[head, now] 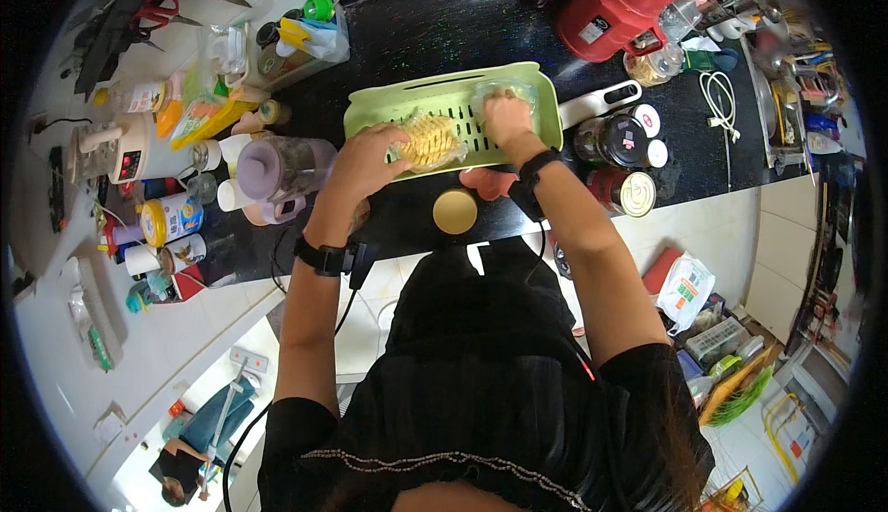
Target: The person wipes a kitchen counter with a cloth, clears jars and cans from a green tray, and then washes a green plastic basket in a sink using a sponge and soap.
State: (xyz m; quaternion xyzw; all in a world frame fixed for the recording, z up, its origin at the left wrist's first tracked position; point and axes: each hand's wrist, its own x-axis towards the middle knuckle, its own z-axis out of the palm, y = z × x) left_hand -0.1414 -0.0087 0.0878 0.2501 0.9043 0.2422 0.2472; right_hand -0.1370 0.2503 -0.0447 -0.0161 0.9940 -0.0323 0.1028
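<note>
A pale green slotted plastic basket (454, 82) lies lengthwise before me on the black countertop. At its left end, my left hand (374, 158) reaches over the rim, thumb and fingers on a clear-wrapped yellow piece with a crinkled surface (429, 141), perhaps a noodle cake. Inside the right part of the basket, my right hand (508, 116) has its fingers curled on a clear plastic bag or wrap (531, 92); what the wrap contains is hidden. A round gold lid (454, 211) and a pinkish-red item (485, 182) are at the basket's near side.
Left of the basket stands a purple-lidded pitcher (260, 168). A red jug (614, 9) is at the back right, with a white handle (600, 103), a black-lidded jar (624, 141) and a can (636, 194) below it. Another person (177, 470) appears at lower left.
</note>
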